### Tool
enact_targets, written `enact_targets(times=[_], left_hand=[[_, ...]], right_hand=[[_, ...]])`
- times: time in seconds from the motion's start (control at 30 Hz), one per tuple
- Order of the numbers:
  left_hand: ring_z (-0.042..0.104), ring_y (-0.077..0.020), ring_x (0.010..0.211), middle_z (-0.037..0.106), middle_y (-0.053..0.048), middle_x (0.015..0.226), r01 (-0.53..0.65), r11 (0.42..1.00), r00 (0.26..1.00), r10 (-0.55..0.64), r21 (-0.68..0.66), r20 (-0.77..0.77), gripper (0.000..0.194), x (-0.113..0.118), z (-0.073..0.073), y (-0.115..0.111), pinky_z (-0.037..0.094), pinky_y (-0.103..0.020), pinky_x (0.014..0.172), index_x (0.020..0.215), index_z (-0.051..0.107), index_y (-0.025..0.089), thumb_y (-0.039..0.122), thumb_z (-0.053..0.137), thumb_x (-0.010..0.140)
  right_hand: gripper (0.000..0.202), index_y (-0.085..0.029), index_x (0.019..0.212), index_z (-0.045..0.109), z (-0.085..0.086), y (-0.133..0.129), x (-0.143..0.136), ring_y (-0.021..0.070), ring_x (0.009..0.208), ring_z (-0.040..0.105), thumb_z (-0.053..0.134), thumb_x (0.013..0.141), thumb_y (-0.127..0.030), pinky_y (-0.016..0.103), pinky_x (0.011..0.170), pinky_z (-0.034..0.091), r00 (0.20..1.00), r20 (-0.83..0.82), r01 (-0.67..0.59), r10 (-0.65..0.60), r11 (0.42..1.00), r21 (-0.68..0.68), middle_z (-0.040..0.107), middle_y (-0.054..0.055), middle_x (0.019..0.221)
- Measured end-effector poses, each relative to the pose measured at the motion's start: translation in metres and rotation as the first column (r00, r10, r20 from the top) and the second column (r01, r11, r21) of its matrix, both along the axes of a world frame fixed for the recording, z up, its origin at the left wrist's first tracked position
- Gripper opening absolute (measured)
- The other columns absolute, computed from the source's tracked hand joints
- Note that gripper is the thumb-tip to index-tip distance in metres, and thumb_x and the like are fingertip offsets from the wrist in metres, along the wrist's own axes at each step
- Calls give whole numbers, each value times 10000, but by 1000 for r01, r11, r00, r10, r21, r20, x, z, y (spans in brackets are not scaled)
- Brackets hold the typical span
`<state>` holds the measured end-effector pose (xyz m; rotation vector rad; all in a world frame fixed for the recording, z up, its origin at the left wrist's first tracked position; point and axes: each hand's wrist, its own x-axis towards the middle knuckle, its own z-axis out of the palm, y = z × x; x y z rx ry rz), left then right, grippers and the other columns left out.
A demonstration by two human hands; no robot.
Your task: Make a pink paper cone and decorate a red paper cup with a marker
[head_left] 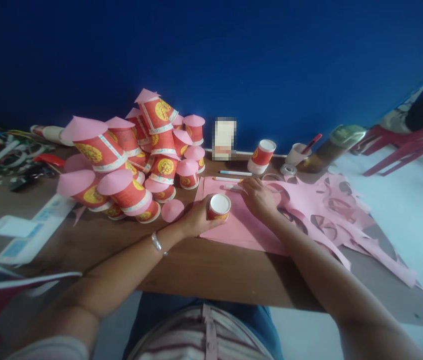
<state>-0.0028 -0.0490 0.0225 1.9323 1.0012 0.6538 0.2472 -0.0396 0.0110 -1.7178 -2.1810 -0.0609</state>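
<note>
While the paper cup sits mid-frame, mouth up, left hand is wrapped around it. Right hand, right of center, is over pink sheets, fingers beside the orange-ended marker; can't tell if grasping anything. Pink-topped cups pile left of center; pink scraps spread right.

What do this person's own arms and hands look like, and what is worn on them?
The left hand and right hand are both ungloved. A silvery bracelet with a small dangling piece circles the left wrist; none shows on the right. A pale short sleeve edges the left arm; no right sleeve is in view.
</note>
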Motion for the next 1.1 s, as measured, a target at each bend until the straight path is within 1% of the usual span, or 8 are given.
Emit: enact_targets(times=[0.13, 0.27, 0.37, 0.5, 0.6, 0.77, 0.97, 1.1], left_hand=[[736, -271, 1064, 766, -84, 1176, 3, 1000, 1000, -3, -7, -31, 588, 0, 1, -1, 586, -388, 913, 1246, 562, 199, 438, 823, 776], [738, -275, 1059, 771, -77, 1171, -7, 1000, 999, 6, -30, -49, 602, -1, -1, -1, 581, -402, 924, 1256, 572, 207, 448, 828, 767], [735, -288, 1086, 768, -77, 1193, -11, 999, 999, 10, -41, -40, 648, -2, -3, 0, 577, -422, 949, 1273, 567, 214, 447, 850, 739], [725, -305, 1124, 756, -96, 1236, -6, 1000, 1000, 5, -23, -9, 725, -3, -6, 2, 573, -438, 985, 1299, 557, 210, 420, 889, 689], [725, -308, 1124, 756, -98, 1235, -6, 1000, 1000, 6, -10, -11, 734, -3, -9, 2, 576, -448, 986, 1307, 561, 215, 416, 895, 685], [712, -296, 1162, 739, -102, 1276, 18, 1000, 999, -16, -22, 48, 738, -3, -10, 3, 566, -439, 1020, 1328, 556, 209, 382, 892, 695], [718, -324, 1149, 751, -117, 1260, 1, 999, 1000, -2, -35, -31, 744, -5, -10, 3, 562, -483, 1018, 1330, 567, 213, 435, 890, 698], [698, -312, 1210, 728, -126, 1318, 52, 998, 996, -50, -26, 70, 768, -7, -12, 4, 550, -469, 1062, 1369, 548, 201, 440, 885, 721]], right_hand=[[331, -163, 1057, 759, 10, 13, -1, 283, 1041, 622, 431, 1030, -131, 364, 815, 499, 989, 147, 21, -15, 999, -46, 734, 162, 1137], [283, -140, 930, 759, 22, 37, 1, 278, 985, 634, 486, 998, -105, 338, 721, 486, 970, 241, 54, -17, 987, -149, 719, 174, 1018], [275, -162, 868, 758, 21, 53, 0, 259, 914, 632, 514, 988, -123, 348, 713, 502, 967, 253, 49, -4, 984, -172, 717, 161, 994], [270, -179, 820, 769, 13, 64, -3, 272, 872, 643, 536, 935, -108, 394, 728, 541, 966, 257, 60, -10, 981, -186, 732, 160, 963], [260, -177, 848, 775, 13, 62, -5, 296, 914, 668, 538, 931, -113, 404, 735, 548, 969, 245, 80, -37, 983, -166, 748, 166, 987], [257, -164, 995, 771, 26, 44, -4, 299, 965, 697, 515, 985, -177, 372, 749, 527, 969, 220, 136, -110, 985, -107, 771, 170, 1047], [272, -150, 1030, 760, 28, 26, 3, 292, 1007, 711, 497, 1024, -222, 336, 735, 485, 963, 225, 178, -150, 978, -111, 773, 172, 1100], [273, -169, 1094, 739, 26, 13, 2, 276, 966, 709, 486, 1051, -266, 333, 723, 465, 974, 119, 202, -191, 975, -89, 776, 142, 1116]])
